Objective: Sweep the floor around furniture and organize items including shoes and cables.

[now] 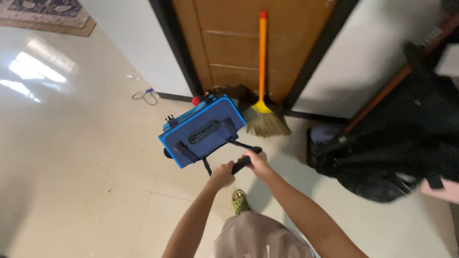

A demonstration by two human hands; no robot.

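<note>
View from above, looking down a person's two bare forearms toward a glossy cream tiled floor (86, 157). Both hands are wrapped around the black pull-out handle (241, 163) of a blue wheeled suitcase (203, 130). The left hand (223, 175) has its grip closed on the nearer, lower end of the bar; the right hand (258, 161) has its grip closed on the farther end — the two sit just beside each other on the same bar. The suitcase lies directly ahead of the hands, tilted, its flat blue face with a black carry strap turned up toward the camera, joined to the bar by two thin black rods.

Just beyond the suitcase, a broom (262, 86) with an orange stick and straw bristles leans upright against a brown wooden door (229, 48). To the right stands a heap of black bags (401, 148). Below the hands — one foot in a green sandal (240, 200).
</note>
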